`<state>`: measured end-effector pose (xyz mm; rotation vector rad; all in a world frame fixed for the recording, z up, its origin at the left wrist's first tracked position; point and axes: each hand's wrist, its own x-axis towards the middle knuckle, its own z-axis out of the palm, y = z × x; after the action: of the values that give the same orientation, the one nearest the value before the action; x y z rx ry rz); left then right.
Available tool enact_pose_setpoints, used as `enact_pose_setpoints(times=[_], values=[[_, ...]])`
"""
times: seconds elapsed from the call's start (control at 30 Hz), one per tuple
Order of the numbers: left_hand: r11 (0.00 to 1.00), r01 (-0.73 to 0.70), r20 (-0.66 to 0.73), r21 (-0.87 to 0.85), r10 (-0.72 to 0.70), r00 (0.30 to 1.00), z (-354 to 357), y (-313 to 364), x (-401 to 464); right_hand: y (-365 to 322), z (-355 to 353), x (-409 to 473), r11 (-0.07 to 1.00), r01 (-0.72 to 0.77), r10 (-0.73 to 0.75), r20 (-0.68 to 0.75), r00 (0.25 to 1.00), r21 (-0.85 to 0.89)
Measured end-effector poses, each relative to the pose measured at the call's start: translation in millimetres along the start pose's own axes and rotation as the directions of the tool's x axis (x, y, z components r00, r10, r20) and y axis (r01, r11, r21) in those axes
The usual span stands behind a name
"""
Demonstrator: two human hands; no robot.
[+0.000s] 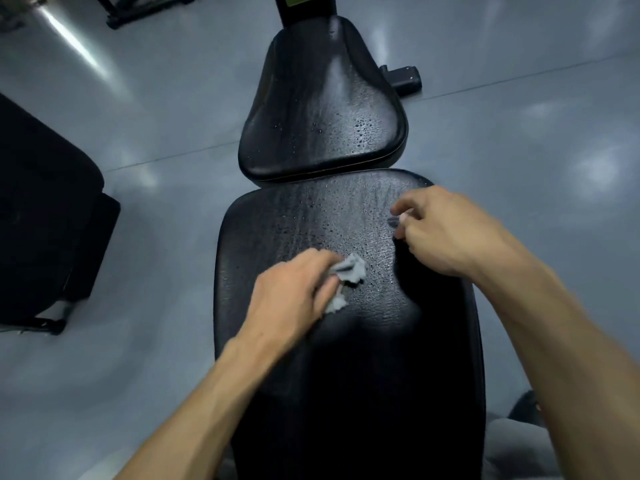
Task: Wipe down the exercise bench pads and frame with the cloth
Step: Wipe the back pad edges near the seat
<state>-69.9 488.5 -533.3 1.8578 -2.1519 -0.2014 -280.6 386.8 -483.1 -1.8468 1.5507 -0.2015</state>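
Both hands hold cloth: left hand (294,289) grips the crumpled grey cloth (348,275) mid long black vinyl pad (277,230); right hand (440,230), at two o'clock, pinches a scrap. Soft, light; bunch it.

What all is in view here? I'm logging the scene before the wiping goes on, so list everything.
long back pad: one, black, centre, beaded with droplets
seat pad: one, black, beyond the back pad, droplets too
cloth: one, grey, crumpled on the back pad
other black equipment: one, left edge
floor: grey, glossy
left hand: grips the cloth
right hand: pinches something small and blurred, over the back pad's right side
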Motion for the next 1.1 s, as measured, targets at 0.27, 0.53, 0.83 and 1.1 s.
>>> enact_pose_setpoints(times=[0.27, 0.53, 0.83, 1.1], values=[[0.824, 0.565, -0.275, 0.037, -0.536, 0.798, -40, -106, 6, -24, 11, -1, 1.0, -0.022, 0.022, -0.038, 0.999, 0.015], [0.998, 0.06, -0.034, -0.032, -0.061, 0.998, -16, -31, -6, -51, 27, -1, 0.998, 0.007, 0.002, -0.13, 0.992, 0.067], [0.856, 0.515, -0.247, -0.045, -0.509, 0.825, -39, -88, 23, -53, 40, 4, 0.994, 0.049, -0.034, -0.156, 0.987, 0.095], [0.962, 0.251, -0.16, -0.111, -0.266, 0.951, -23, -55, 46, -44, 41, 19, 0.977, 0.089, -0.043, -0.231, 0.972, 0.193]])
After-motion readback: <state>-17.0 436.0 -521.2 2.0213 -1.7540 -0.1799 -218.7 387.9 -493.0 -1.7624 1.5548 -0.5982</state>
